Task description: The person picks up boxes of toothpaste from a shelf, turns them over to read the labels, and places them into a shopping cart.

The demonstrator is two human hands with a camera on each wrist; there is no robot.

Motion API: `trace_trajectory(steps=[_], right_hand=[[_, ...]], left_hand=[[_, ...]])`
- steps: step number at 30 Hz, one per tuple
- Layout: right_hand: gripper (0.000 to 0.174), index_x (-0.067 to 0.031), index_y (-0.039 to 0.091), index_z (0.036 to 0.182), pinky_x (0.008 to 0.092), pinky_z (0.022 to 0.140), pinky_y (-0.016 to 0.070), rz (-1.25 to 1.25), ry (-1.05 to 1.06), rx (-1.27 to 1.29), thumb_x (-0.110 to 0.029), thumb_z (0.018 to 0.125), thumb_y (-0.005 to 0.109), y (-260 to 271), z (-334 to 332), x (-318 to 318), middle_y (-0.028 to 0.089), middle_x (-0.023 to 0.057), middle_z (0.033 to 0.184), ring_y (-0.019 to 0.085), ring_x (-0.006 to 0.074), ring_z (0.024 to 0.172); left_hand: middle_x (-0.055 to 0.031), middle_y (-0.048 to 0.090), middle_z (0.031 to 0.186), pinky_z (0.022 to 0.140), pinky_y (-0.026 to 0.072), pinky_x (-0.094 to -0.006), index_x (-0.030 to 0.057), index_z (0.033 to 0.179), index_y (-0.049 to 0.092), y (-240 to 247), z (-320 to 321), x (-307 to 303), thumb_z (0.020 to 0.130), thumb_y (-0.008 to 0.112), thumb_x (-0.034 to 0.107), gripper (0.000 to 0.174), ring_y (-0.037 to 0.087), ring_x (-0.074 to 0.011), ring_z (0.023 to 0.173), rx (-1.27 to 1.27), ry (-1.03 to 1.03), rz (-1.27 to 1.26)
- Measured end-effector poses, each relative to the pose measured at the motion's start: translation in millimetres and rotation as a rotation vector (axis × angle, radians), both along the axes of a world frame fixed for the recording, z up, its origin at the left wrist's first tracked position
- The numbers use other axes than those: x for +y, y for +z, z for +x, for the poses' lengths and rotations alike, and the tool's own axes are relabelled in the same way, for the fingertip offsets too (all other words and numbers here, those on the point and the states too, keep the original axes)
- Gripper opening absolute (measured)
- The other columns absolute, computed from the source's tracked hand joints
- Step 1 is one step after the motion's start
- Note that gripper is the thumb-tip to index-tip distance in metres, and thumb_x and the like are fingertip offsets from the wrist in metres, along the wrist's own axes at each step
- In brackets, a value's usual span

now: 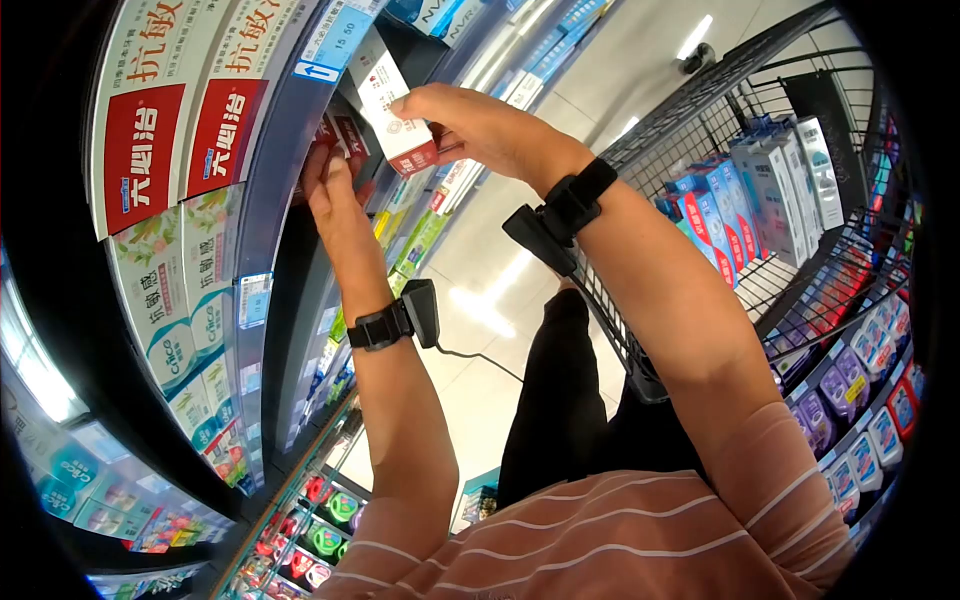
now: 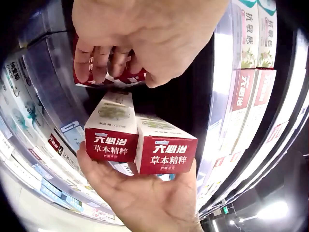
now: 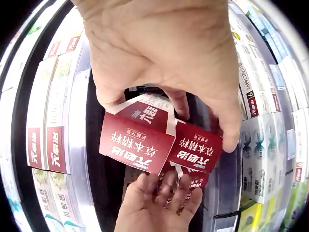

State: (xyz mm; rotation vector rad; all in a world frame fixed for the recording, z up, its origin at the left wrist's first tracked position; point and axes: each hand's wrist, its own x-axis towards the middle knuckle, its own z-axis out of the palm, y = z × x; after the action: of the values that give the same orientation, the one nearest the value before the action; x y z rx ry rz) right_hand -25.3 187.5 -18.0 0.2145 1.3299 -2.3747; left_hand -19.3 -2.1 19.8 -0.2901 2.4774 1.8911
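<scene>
My right hand (image 1: pixel 480 125) grips two white-and-red toothpaste boxes (image 3: pixel 137 140) side by side, their red ends turned outward. In the left wrist view the same pair (image 2: pixel 166 154) lies across the right palm, thumb and fingers along the outer sides. Deeper in the dark shelf gap, my left hand (image 1: pixel 340 195) has its bent fingers on the red ends of more toothpaste boxes (image 2: pixel 128 77). The right wrist view shows the left fingertips over these lower boxes (image 3: pixel 198 179), just beneath the held pair. Part of them is hidden behind the fingers.
Rows of upright toothpaste boxes (image 1: pixel 225 135) line the shelf at the left, behind a clear lip with price tags (image 1: pixel 335 40). A black wire shopping cart (image 1: pixel 640 160) stands at the right, with several boxes (image 1: pixel 785 190) in it. Pale tiled floor (image 1: pixel 490 290) lies between.
</scene>
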Motion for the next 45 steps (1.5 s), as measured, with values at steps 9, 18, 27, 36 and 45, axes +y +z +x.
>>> trace_trajectory(steps=[9, 18, 27, 36, 45], right_hand=[[0.066, -0.0006, 0.059, 0.128, 0.0322, 0.100, 0.0495, -0.063, -0.023, 0.049, -0.054, 0.090, 0.063, 14.0, 8.8, 3.1, 0.067, 0.0166, 0.121, 0.067, 0.0225, 0.111], [0.064, 0.0028, 0.058, 0.126, 0.0337, 0.099, 0.0502, -0.125, 0.012, -0.027, -0.050, 0.090, 0.063, 19.1, 17.5, 6.7, 0.068, 0.0173, 0.117, 0.069, 0.0224, 0.104], [0.065, 0.0019, 0.058, 0.126, 0.0324, 0.099, 0.0503, -0.124, 0.005, -0.090, -0.051, 0.089, 0.063, 22.5, 27.9, 13.6, 0.068, 0.0162, 0.116, 0.068, 0.0218, 0.104], [0.061, -0.0024, 0.059, 0.127, 0.0308, 0.093, 0.0518, -0.182, 0.020, -0.044, -0.050, 0.089, 0.066, 19.6, 32.6, 12.6, 0.068, 0.0107, 0.111, 0.066, 0.0189, 0.105], [0.072, 0.0044, 0.054, 0.137, 0.0345, 0.098, 0.0490, 0.091, -0.080, 0.017, -0.042, 0.084, 0.070, 35.5, 70.0, 5.6, 0.067, 0.0206, 0.124, 0.064, 0.0272, 0.115]], left_hand=[[-0.0114, 0.070, 0.108, 0.064, 0.0555, -0.0288, -0.0031, 0.126, 0.056, -7.8, -17.7, -10.6, 0.099, 0.060, 0.026, 0.040, 0.069, -0.0171, 0.083, 0.159, -0.006, -0.348], [-0.0115, 0.073, 0.097, 0.056, 0.0521, -0.0260, -0.0050, 0.111, 0.065, -4.9, -44.5, 8.9, 0.096, 0.067, 0.037, 0.045, 0.068, -0.0142, 0.069, 0.130, 0.008, -0.337], [-0.0098, 0.072, 0.083, 0.054, 0.0491, -0.0260, -0.0033, 0.104, 0.070, -2.3, -45.9, 4.2, 0.095, 0.065, 0.047, 0.051, 0.065, -0.0122, 0.062, 0.078, 0.011, -0.455], [-0.0081, 0.069, 0.095, 0.065, 0.0522, -0.0274, -0.0048, 0.113, 0.065, 1.7, -16.5, 13.6, 0.097, 0.064, 0.045, 0.052, 0.064, -0.0123, 0.081, 0.220, -0.026, -0.395], [-0.0062, 0.065, 0.124, 0.079, 0.0479, -0.0234, 0.0058, 0.142, 0.051, 44.4, 44.7, 64.0, 0.102, 0.054, 0.051, 0.061, 0.063, -0.0105, 0.105, -0.312, -0.110, 0.393]])
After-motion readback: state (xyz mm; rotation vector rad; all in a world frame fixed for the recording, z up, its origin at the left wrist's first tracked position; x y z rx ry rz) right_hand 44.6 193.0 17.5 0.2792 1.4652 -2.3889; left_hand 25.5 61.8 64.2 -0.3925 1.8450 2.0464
